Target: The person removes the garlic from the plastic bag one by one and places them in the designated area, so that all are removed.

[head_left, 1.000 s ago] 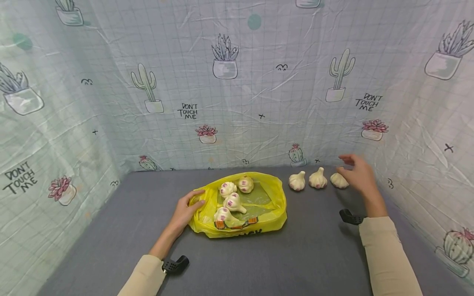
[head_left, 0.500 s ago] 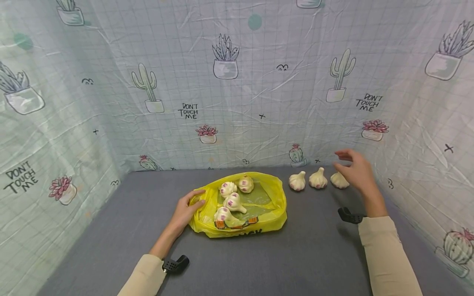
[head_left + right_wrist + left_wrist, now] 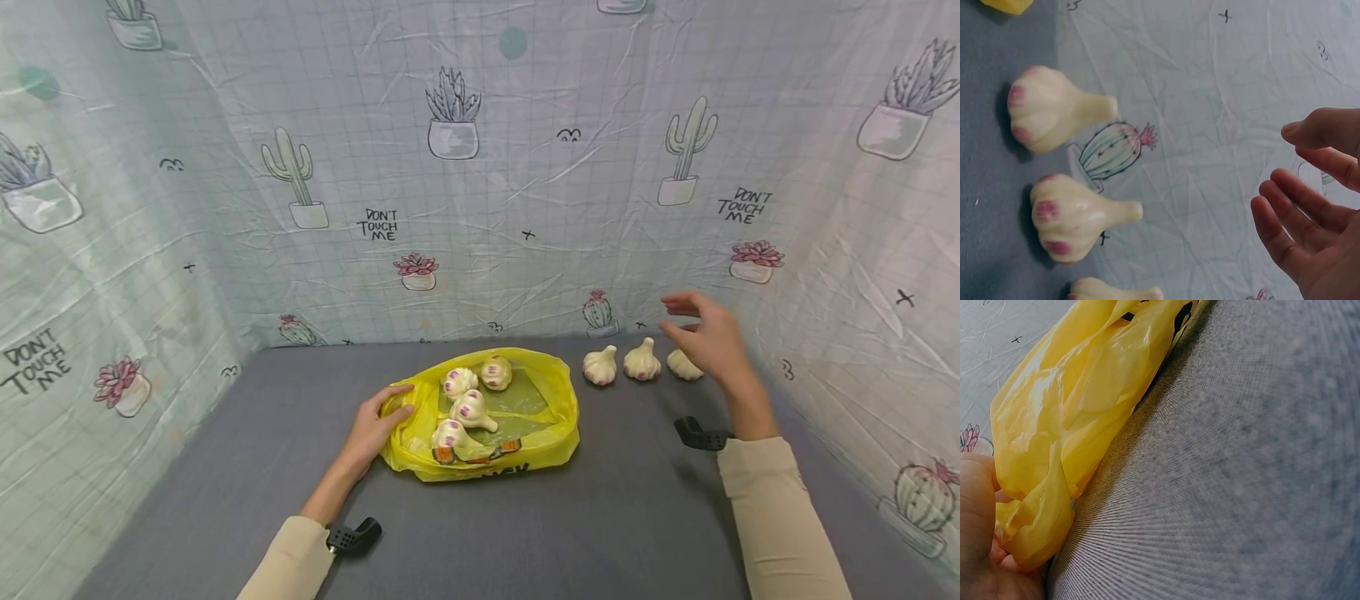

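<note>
A yellow plastic bag (image 3: 561,454) lies with its mouth spread wide, several garlic bulbs (image 3: 469,408) inside it. My left hand (image 3: 372,425) holds the bag's left end; in the left wrist view the thumb and fingers (image 3: 977,512) close around a crumpled fold of yellow plastic (image 3: 1038,525). To the right of the bag, three garlic bulbs (image 3: 642,360) stand in a row near the back, stems up. Over the rightmost bulb (image 3: 683,365), partly covering it in the head view, my right hand (image 3: 708,337) hovers with loosely bent fingers and nothing in its grasp.
A grey cloth (image 3: 600,533) covers the table. Behind and on both sides hangs a pale curtain (image 3: 510,192) printed with potted cacti, close behind the row of garlic. A black wrist camera (image 3: 352,537) sits on each forearm.
My right hand has risen and drifted slightly left, away from the rightmost garlic bulb. The left hand, the bag and all the bulbs keep their places.
</note>
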The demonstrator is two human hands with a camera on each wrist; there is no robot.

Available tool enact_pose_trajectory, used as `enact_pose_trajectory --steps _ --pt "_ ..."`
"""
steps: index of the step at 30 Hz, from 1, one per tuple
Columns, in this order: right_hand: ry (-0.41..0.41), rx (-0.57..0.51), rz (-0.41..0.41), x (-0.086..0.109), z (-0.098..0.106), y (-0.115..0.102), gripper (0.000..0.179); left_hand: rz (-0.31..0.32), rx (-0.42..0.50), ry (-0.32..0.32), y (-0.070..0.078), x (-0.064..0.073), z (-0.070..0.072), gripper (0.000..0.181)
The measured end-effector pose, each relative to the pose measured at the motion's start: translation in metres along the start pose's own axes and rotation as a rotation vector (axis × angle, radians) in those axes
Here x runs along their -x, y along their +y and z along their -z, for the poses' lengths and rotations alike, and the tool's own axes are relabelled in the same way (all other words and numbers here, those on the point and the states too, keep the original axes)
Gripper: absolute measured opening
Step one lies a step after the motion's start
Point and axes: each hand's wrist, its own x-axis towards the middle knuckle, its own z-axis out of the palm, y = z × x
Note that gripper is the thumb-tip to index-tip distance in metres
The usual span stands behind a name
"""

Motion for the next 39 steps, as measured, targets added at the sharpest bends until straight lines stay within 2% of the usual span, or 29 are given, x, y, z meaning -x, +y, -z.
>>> enact_pose_trajectory --steps 5,18,27,32,39 --pt "0.016 -0.017 0.028 -0.001 -0.002 -0.007 0.041 -0.005 -0.011 0.004 0.000 0.000 0.001 0.042" --pt "-0.025 -0.026 0.012 0.000 -0.009 -0.029 0.048 0.003 -0.011 -0.005 0.001 0.000 0.001 0.044" --pt "-0.032 -0.037 0.069 0.000 -0.013 -0.033 0.049 0.020 -0.025 -0.007 0.002 0.000 0.001 0.043" --pt "-0.042 -0.045 0.106 0.000 -0.015 -0.037 0.048 0.008 -0.017 -0.006 0.001 -0.001 0.001 0.043" --pt "-0.070 -0.032 0.126 0.000 -0.019 -0.043 0.047 0.016 -0.016 -0.006 0.000 -0.001 0.001 0.044"
